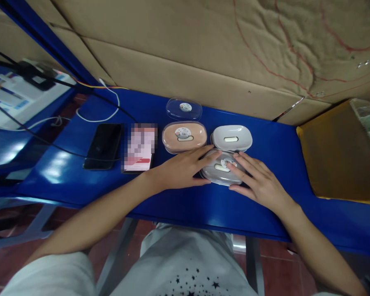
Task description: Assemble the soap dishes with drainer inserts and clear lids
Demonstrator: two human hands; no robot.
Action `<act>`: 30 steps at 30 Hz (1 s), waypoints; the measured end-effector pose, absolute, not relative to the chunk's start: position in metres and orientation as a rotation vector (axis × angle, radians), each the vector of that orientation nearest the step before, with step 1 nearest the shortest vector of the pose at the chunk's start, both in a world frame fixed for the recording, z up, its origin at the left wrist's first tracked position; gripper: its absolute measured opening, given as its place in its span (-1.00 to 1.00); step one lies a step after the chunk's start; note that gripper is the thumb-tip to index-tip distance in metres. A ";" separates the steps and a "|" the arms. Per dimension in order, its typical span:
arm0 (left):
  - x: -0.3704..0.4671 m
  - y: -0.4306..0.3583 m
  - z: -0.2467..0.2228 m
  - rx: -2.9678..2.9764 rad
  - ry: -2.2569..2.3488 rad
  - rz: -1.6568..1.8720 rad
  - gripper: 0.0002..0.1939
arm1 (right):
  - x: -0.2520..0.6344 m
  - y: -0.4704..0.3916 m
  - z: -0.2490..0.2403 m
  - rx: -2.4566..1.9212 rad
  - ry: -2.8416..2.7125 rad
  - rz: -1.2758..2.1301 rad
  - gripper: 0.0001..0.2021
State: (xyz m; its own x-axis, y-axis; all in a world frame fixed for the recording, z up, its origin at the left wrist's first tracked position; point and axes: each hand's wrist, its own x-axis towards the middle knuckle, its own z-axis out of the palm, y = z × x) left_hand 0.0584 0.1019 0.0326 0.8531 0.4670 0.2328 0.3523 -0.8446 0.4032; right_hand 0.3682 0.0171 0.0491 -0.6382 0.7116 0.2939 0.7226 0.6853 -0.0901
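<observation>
A grey oval dish with a clear lid and round sticker lies on the blue table between my hands. My left hand touches its left side, fingers spread. Over its right side rest the fingers of my right hand, also apart. Just behind it sits a white oval dish with a pale bar in its middle and no lid. To the left of that is a peach dish under a clear lid. Behind the peach dish lies a loose clear lid.
A black phone and a phone with a lit screen lie at the left on the blue table. Cables and a white cord run behind them. An open cardboard box stands at the right. Cardboard lines the back.
</observation>
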 end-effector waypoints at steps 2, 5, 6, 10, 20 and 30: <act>0.058 0.102 0.033 2.694 0.598 0.474 -0.08 | 0.367 0.016 0.050 -1.152 -2.614 -0.099 -0.07; 0.058 0.104 0.031 2.702 0.574 0.499 -0.08 | 0.366 0.014 0.050 -1.153 -2.629 -0.155 -0.03; 0.058 0.104 0.031 2.699 0.571 0.504 -0.09 | 0.366 0.014 0.049 -1.150 -2.626 -0.175 -0.03; 0.058 0.105 0.031 2.666 0.581 0.502 -0.10 | 0.365 0.015 0.047 -1.128 -2.613 -0.222 -0.05; 0.063 0.100 0.041 2.622 0.636 0.595 -0.21 | 0.369 0.016 0.056 -1.227 -2.612 0.035 -0.11; 0.064 0.103 0.038 2.621 0.653 0.624 -0.24 | 0.370 0.019 0.049 -1.203 -2.611 -0.089 -0.10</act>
